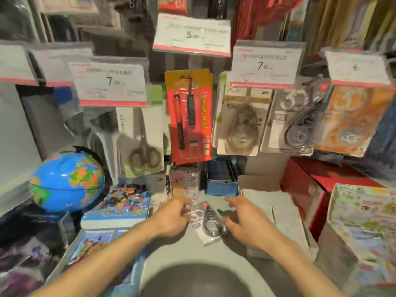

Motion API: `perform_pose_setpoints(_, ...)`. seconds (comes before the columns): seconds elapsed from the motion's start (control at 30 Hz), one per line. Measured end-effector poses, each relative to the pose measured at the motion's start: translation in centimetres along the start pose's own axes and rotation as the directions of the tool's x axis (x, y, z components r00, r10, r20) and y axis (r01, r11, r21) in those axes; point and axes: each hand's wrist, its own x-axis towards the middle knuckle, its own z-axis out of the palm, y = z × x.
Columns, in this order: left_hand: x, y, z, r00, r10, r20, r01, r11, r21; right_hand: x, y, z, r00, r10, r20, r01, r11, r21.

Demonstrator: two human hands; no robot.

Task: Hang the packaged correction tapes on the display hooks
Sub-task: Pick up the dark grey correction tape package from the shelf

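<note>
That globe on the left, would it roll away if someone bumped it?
Probably not far: the blue globe seems held by a dark arc over its top, though its base is hidden. It looks like glossy, hollow plastic, so likely light and slippery, and a hard shove might tip it.

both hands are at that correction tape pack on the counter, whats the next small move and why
Probably lift the correction tape pack off the grey counter. The left hand grips its left edge, the right hand touches its right side, and matching grey packs hang above.
</note>
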Motion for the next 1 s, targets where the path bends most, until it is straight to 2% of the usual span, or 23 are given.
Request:
perform_pose_setpoints(0.1,1.7,-0.5,0.4,0.997,-0.002,0.074,-0.005,0.996,0.094,0.9,-1.0,3.0,0.997,0.054,0.051,-0.053,0.998,-0.031)
perform_pose_setpoints(0.33,5.1,-2.4,1.2,0.984,0.011,0.176,-0.04,0.986,0.164,1.9,-1.9,6.4,0.992,0.12,0.045,-0.12,0.993,-0.006)
perform_pose_setpoints(0.6,5.7,-3.5,1.8,0.991,-0.001,0.136,-0.002,1.0,0.017,1.1,-2.5,6.5,0.986,0.157,-0.047,-0.151,0.981,0.119)
perform_pose_setpoints(0.77,5.4,-2.4,1.4,0.998,-0.053,0.022,0.057,0.971,-0.231,0.6,-2.8,6.2,0.981,0.177,-0.08,-0.162,0.973,0.165)
perform_pose_setpoints(0.87,4.7,-1.3,0.8,0.993,-0.113,-0.04,0.082,0.883,-0.463,0.1,-2.8,5.8,0.983,0.161,-0.087,-0.143,0.972,0.187)
perform_pose_setpoints(0.93,3.9,-0.4,0.2,0.985,-0.172,-0.007,0.122,0.725,-0.678,-0.1,-2.8,5.6,0.982,0.151,-0.111,-0.128,0.973,0.192)
perform_pose_setpoints(1.0,3.0,0.3,-0.5,0.979,-0.198,0.042,0.151,0.575,-0.804,-0.4,-2.8,5.4,0.979,0.141,-0.149,-0.11,0.975,0.195)
